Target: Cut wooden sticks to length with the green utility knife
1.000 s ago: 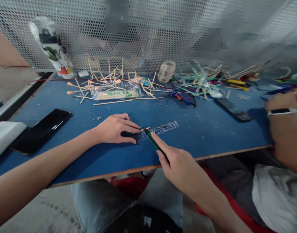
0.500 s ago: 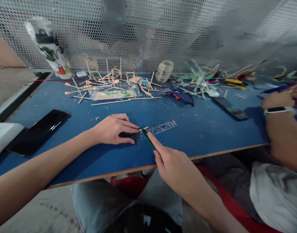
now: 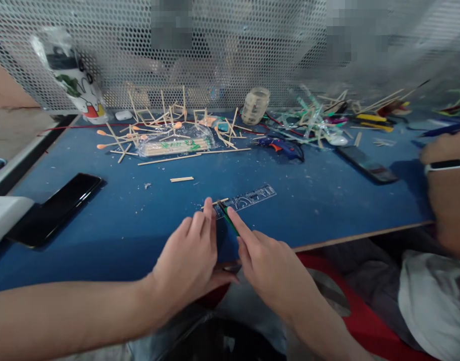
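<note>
My right hand (image 3: 265,255) is closed round a green craft knife (image 3: 230,219), its index finger stretched along the handle. The knife's tip meets a thin wooden stick (image 3: 222,200) lying over a clear plastic ruler (image 3: 254,197). On the near side of the stick is my left hand (image 3: 192,248), fingers extended and thumb apart. One left fingertip rests at the stick's left part. Short pieces of stick (image 3: 182,179) lie side by side on the blue table, a little beyond the left hand.
A bagged bundle of sticks (image 3: 177,145), small stick frames and a blue glue gun (image 3: 280,148) lie at the back. A black phone (image 3: 56,208) is at left, another phone (image 3: 366,164) at right. A co-worker's arm (image 3: 448,195) is at the right edge.
My left hand has moved back towards me from the far side of the stick, uncovering the short pieces. The knife stays at the stick. The view has shifted slightly.
</note>
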`<control>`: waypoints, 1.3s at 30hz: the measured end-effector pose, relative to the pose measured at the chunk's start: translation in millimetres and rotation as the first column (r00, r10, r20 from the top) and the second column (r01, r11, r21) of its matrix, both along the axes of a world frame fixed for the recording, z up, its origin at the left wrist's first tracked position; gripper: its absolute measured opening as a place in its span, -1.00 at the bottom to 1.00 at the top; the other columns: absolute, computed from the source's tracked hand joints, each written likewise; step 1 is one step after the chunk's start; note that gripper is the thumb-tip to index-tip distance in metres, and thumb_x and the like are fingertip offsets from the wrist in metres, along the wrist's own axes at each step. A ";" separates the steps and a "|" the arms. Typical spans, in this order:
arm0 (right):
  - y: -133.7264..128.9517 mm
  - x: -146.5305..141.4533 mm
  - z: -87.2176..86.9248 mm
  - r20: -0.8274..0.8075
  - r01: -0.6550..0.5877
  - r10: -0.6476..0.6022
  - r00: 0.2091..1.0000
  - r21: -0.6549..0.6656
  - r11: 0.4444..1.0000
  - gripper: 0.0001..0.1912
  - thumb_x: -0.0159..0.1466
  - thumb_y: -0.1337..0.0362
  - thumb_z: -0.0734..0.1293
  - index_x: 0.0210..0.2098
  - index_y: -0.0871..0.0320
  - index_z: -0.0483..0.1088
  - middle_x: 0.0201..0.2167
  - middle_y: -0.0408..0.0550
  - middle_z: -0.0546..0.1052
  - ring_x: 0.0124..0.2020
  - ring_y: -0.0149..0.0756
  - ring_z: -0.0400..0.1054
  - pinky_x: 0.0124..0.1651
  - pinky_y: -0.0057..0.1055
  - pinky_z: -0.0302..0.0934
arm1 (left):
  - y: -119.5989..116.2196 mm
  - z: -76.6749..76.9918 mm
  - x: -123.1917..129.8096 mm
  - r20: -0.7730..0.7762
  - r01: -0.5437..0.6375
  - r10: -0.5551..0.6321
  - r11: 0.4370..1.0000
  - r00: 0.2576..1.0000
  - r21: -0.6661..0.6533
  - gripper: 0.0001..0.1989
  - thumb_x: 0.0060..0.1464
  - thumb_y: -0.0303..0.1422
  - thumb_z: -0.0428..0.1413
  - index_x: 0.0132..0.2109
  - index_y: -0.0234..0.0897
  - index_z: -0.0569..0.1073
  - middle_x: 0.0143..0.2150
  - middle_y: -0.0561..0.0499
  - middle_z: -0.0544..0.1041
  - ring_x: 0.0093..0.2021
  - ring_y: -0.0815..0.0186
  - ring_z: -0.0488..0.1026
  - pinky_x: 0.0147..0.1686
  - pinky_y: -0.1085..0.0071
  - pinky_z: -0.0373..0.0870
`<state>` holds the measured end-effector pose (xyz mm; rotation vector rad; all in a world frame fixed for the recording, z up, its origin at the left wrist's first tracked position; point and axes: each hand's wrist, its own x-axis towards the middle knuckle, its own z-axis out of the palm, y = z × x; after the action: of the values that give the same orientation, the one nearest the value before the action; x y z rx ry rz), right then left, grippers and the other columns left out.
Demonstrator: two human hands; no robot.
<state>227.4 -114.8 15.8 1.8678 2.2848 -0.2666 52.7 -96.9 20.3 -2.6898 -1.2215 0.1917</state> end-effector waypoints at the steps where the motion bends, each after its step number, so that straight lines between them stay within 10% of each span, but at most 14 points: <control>1: 0.0 0.0 -0.1 0.004 0.004 -0.004 1.000 -0.007 1.000 -0.16 0.44 0.41 0.16 0.58 0.02 -0.31 -0.21 0.01 0.65 -0.38 -0.13 0.56 -0.40 -0.30 0.30 | -6.8 -3.1 6.4 -0.014 -0.022 0.022 0.999 1.000 -0.024 0.20 0.11 0.32 0.15 0.46 -0.73 0.20 0.49 -0.66 0.05 0.09 -0.24 0.56 -0.09 0.04 0.63; 6: -1.2 2.4 -5.4 -0.013 -0.022 0.023 1.000 0.044 0.999 -0.11 0.38 0.45 0.23 0.58 0.02 -0.24 -0.25 -0.04 0.66 -0.43 -0.15 0.54 -0.46 -0.31 0.31 | -9.6 -12.9 18.3 -0.127 -0.173 0.156 0.976 0.980 -0.136 0.20 0.10 0.29 0.19 0.53 -0.58 0.06 0.51 -0.66 -0.13 -0.39 0.12 0.58 -0.63 0.32 0.45; 39: -3.7 13.2 -24.2 -0.218 -0.021 0.075 0.973 0.242 0.970 -0.32 0.46 0.37 0.07 0.55 0.07 -0.02 -0.31 0.00 0.65 -0.40 -0.08 0.58 -0.28 -0.16 0.52 | -3.7 -28.7 12.1 -0.118 -0.096 0.091 0.995 0.989 -0.032 0.12 0.25 0.27 0.00 0.53 -0.66 0.01 0.49 -0.73 -0.12 -0.42 0.11 0.58 -0.60 0.30 0.48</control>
<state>240.6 -118.5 -8.4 1.9799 2.6144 -0.2158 64.8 -100.5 -8.4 -2.6131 -1.3216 0.3832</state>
